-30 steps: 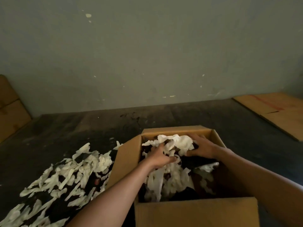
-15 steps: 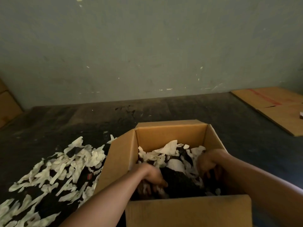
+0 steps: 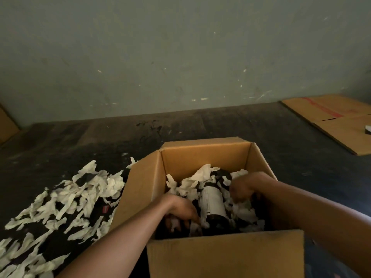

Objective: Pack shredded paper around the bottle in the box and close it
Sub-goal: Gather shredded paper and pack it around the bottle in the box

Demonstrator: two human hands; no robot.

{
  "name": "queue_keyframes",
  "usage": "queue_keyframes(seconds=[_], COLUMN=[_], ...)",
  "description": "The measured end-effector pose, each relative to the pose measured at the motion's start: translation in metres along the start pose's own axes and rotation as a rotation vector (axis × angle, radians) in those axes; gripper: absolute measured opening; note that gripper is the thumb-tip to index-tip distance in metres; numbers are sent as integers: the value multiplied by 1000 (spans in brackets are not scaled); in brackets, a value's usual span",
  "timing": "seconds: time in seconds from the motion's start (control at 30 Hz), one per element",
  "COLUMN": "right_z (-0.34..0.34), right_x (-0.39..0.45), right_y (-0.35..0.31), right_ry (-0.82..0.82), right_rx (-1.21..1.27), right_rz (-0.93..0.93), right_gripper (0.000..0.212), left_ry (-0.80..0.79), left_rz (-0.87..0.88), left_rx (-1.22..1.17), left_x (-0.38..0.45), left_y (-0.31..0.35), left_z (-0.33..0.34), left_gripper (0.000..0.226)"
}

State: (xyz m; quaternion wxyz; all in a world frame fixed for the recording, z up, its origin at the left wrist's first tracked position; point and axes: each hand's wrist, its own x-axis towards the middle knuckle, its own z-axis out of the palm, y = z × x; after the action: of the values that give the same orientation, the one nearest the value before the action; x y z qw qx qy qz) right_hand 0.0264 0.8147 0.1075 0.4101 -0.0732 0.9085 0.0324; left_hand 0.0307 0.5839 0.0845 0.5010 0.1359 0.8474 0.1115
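An open cardboard box [image 3: 204, 157] stands on the dark floor in front of me, flaps up. Inside lies a dark bottle [image 3: 212, 203] with a white label, neck pointing away, with shredded paper [image 3: 190, 182] around it. My left hand [image 3: 180, 212] is down in the box at the bottle's left, fingers curled into paper strips. My right hand [image 3: 241, 189] is at the bottle's right, fingers curled down on the paper there. Whether either hand truly grips paper is hard to tell in the dim box.
A loose pile of shredded paper [image 3: 66, 203] lies on the floor left of the box. Flattened cardboard sheets [image 3: 331, 121] lie at the back right, another piece [image 3: 6, 125] at the far left. A grey wall [image 3: 180, 57] rises behind.
Both hands carried a wad of paper from above the box down inside. The paper now sits beside the bottle, whose label has come into sight between the hands.
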Motion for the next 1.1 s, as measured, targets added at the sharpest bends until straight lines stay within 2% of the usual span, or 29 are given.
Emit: queue_keyframes(seconds=[0.03,0.1,0.17,0.23,0.3,0.37,0.43,0.5,0.57,0.6,0.67,0.73,0.8,0.93,1.0,1.07,1.1], right_z=[-11,-24,-19,-3,10,11,1,-14,-23,-22,1,31,41,2,-13,-10,-3], right_x=[5,25,51,81,102,104,93,82,74,71,73,81,80,52,37,24,21], right_y=[7,17,15,3,-13,-20,-10,8,25,28,26,16,7,16,25,23,20], right_ry=[145,379,385,319,294,296,311,386,447,429,334,265,263,222,222,193,137], right_rx=[124,390,531,472,443,561,649,690,634,592,532,528,614,815,670,428,294], right_rz=[-4,39,88,-6,-166,-237,-222,-160,-84,-45,25,84,40,-69,-13,38,34], right_gripper=[31,39,52,55,52,50,44,37,43,50,63,70,72,72,75,63,55], left_ry=[69,324,511,473,332,223,257,460,635,667,592,437,350,389,477,573,571], left_rz=[3,4,-19,23,30,-9,17,-9,-61,-56,-10,54,103,102,49,-23,-25], left_rx=[-28,7,-23,-115,-338,-533,-421,-184,-97,-98,-145,-260,-298,-184,-25,88,120], left_x=[0,9,22,34,44,45,44,47,47,50,59,75,88,82,67,52,48], left_y=[-1,-9,-18,-21,-16,-10,-6,-6,-6,-6,-2,8,17,18,11,7,5], left_z=[-6,-16,-18,-14,-8,-8,-15,-25,-33,-35,-33,-20,-2,-3,-17,-24,-23], left_gripper=[44,46,59,66,62,53,47,49,60,66,73,73,70,65,64,60,56])
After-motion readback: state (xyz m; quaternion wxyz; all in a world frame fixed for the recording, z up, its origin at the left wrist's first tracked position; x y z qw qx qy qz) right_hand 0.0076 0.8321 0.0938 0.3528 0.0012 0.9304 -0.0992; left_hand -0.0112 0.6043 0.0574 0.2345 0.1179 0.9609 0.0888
